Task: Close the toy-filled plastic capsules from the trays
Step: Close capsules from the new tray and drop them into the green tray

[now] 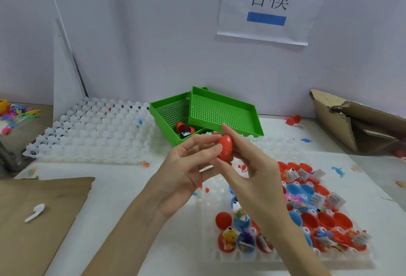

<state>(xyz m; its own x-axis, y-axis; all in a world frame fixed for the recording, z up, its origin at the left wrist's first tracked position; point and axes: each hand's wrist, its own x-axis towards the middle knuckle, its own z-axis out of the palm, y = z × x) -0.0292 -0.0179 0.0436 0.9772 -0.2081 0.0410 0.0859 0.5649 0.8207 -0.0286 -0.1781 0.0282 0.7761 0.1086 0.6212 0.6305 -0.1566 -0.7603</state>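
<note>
My left hand (pixel 184 165) and right hand (pixel 246 161) both pinch the red capsule (pixel 225 147) above the bench, grip clamped from both ends, probably to press its halves together; open filled capsules wait in the near-right tray (pixel 285 258).

Bright, even light — soft shadows, wide-angle bending at edges, slight overall softness

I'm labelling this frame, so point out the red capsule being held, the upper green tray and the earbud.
red capsule (pixel 225 147), head view, its shell.
upper green tray (pixel 219 110), head view, perforated floor.
earbud (pixel 35 212), head view, its stem.
</note>
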